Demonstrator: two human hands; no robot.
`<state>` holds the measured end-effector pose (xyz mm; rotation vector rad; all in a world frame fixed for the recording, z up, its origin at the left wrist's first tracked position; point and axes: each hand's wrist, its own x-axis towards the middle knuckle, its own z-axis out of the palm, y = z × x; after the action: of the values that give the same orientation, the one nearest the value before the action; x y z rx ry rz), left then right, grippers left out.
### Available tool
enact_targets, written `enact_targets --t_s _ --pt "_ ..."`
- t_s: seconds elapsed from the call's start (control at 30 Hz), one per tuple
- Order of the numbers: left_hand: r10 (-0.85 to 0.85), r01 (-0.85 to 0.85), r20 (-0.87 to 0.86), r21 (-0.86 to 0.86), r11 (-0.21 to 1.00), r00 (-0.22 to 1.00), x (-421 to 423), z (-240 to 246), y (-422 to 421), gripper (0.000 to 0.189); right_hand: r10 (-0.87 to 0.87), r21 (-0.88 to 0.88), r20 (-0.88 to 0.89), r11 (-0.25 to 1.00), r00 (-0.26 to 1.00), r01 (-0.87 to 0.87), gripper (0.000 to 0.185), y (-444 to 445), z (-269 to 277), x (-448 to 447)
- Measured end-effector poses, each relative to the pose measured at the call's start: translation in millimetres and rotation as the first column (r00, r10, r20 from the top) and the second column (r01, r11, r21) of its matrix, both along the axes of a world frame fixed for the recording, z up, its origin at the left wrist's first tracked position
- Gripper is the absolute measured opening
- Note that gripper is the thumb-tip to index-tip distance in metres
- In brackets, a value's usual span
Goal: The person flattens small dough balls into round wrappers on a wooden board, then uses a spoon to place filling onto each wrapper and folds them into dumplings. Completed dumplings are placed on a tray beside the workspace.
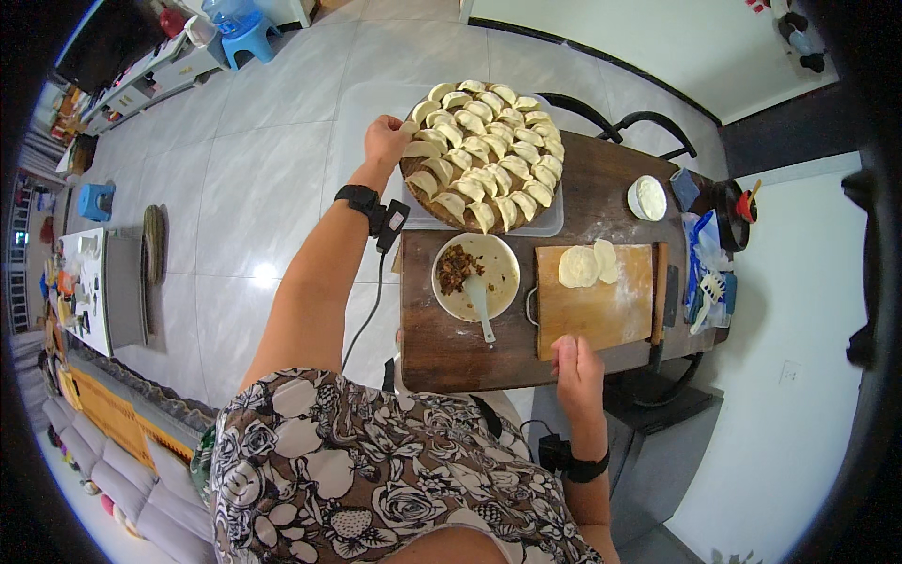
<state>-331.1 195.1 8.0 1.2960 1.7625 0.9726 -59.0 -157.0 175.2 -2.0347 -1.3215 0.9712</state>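
At the left edge of a round tray (409, 169) covered with folded dumplings (486, 144), my left hand (387, 141) has its fingertips on a dumpling at the rim. My right hand (578, 366) is half curled just below the wooden cutting board (599, 317); nothing shows in its fingers. Flat dough wrappers (578, 266) lie partly overlapping on the board's upper part. A rolling pin (659, 292) lies along the board's right side. Left of the board stands a white bowl (512, 282) with chopped filling (456, 269) and a pale spoon (480, 307) resting in it.
The dark wooden table (437, 359) carries a bowl of white flour (647, 198), a blue cloth (684, 187) and a blue-and-white plastic bag (701, 243). A translucent plastic lid or tray (366, 106) lies under the dumpling tray. Black chairs (659, 127) stand behind; a cable hangs from my left wrist.
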Motion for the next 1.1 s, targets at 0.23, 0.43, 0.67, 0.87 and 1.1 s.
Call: enact_targets --t_s 0.23,0.43,0.67,0.87,1.1 --pt "-0.124 0.123 0.045 0.021 0.992 0.991 3 -1 -1 0.031 -0.017 0.004 -0.001 1.0 1.0 0.017 0.033 0 -10 17" --pt "0.079 -0.094 0.545 0.0 0.996 0.835 -7 -10 -10 0.028 -0.038 0.002 -0.009 0.999 0.999 0.038 0.032 8 -16 28" --pt "0.007 -0.007 0.535 -0.001 1.0 0.845 -12 -23 -4 0.032 -0.028 -0.028 0.031 0.999 0.999 0.029 0.03 8 -13 29" --pt "0.085 -0.066 0.52 -0.055 0.996 0.85 -26 -39 -6 0.035 -0.116 -0.044 -0.085 0.993 0.99 0.112 0.032 -1 -46 54" --pt "0.024 -0.03 0.333 0.014 0.999 0.943 -22 5 -120 0.034 -0.258 0.002 0.216 0.965 0.942 0.264 0.026 14 -139 165"
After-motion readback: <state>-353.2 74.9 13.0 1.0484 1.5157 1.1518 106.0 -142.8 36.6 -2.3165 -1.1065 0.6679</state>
